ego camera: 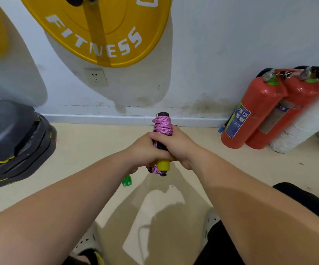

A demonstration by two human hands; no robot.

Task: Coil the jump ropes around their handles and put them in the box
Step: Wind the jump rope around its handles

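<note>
Between left hand [145, 150] and right hand [175, 145], upright coiled jump rope [162, 125].

A gym: yellow "FITNESS" weight plate [97, 29] overhead.

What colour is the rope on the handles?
The rope is pink with black flecks; head view.

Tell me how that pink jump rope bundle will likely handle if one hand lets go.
The pink rope is braided cord, so probably floppy; loose loops below the left hand may unwind. The handles look rigid and round, so they could roll if laid down.
</note>
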